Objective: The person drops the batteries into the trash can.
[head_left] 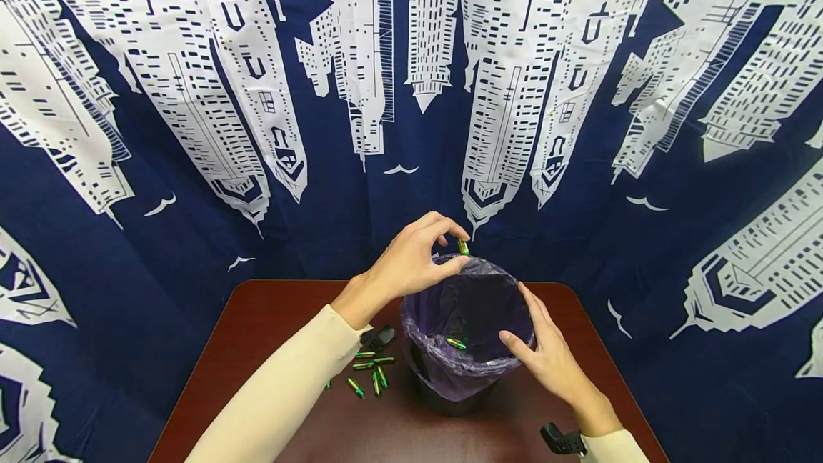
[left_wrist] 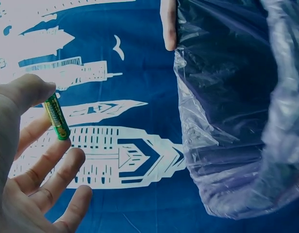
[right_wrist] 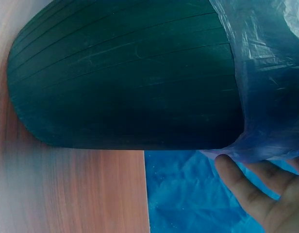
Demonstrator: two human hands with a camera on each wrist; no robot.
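Observation:
My left hand [head_left: 411, 256] pinches a green-and-gold battery [head_left: 463, 246] between thumb and index finger, above the far left rim of a dark trash bin [head_left: 450, 402]. In the left wrist view that battery [left_wrist: 57, 118] is held upright at a slant, the other fingers spread loosely. A purplish plastic bag [head_left: 444, 370] lines the bin and folds over its rim. Another battery [head_left: 456, 343] lies inside on the liner. With fairly straight fingers, my right hand [head_left: 549, 356] rests against the bin's right rim; the right wrist view shows its fingers [right_wrist: 241, 187] beside the liner.
Several loose batteries [head_left: 369, 365] lie on the reddish-brown table [head_left: 283, 306] left of the bin, some partly hidden by my left arm. A navy cloth with white city buildings [head_left: 347, 206] hangs behind the table. Black straps are on both wrists.

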